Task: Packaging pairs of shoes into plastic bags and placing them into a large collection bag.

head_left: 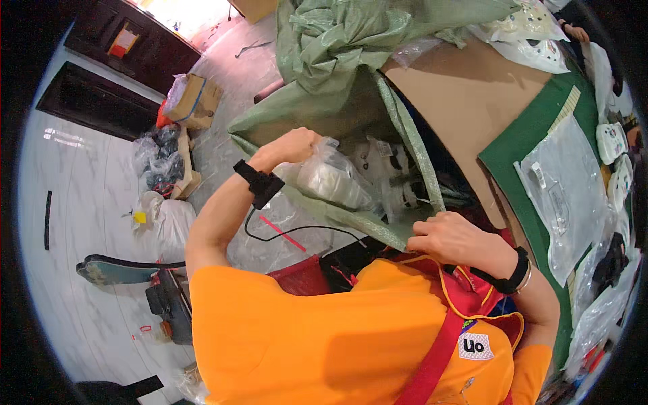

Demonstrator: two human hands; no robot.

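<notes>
In front of me a large green woven sack (266,121) gapes with its mouth toward me. My left hand (297,144) is closed on the gathered top of a clear plastic bag (334,177) with whitish contents, held at the sack's mouth. Another clear package (388,169) with white and dark items lies deeper inside the sack. My right hand (453,237) pinches the sack's near right rim, fingers curled over the edge. Each wrist wears a black band, and a black cable hangs below the left one.
To the right, a brown cardboard sheet (472,94) and a green mat (516,152) carry flat clear plastic bags (563,196). Packaged white items (530,30) lie at the far right, near another person's hand (576,32). A cardboard box (196,101) and bagged goods (162,158) line the left wall.
</notes>
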